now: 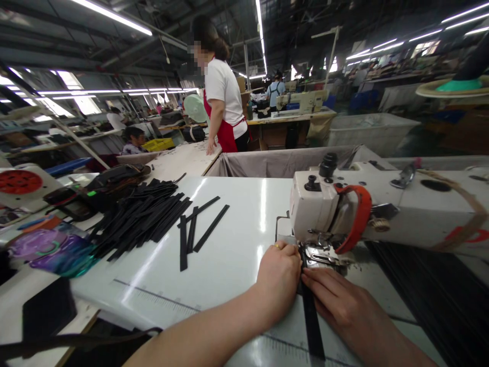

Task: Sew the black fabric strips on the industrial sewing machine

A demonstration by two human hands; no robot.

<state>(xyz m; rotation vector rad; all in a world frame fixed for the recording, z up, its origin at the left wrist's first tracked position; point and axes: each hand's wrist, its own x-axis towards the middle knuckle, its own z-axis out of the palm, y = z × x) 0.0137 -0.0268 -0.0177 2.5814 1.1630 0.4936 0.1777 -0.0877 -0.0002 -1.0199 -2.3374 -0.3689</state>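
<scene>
A long black fabric strip (314,326) runs from the table's front edge up to the presser foot of a white sewing machine (317,209). My left hand (280,275) is curled closed on the strip's left side, right by the foot, with a ring on one finger. From the right, my right hand (340,298) grips the strip just below the foot, fingers together and its thumb hidden. The metal guide plate (321,257) lies just beyond my right fingertips. How far the strip goes under the foot is covered by my hands.
A heap of black strips (143,216) lies on the left of the white table (237,275), with several loose ones beside it. A purple and teal pouch (53,250) is at far left. More long black strips (435,290) lie on the right. A person in a red apron (229,135) stands beyond.
</scene>
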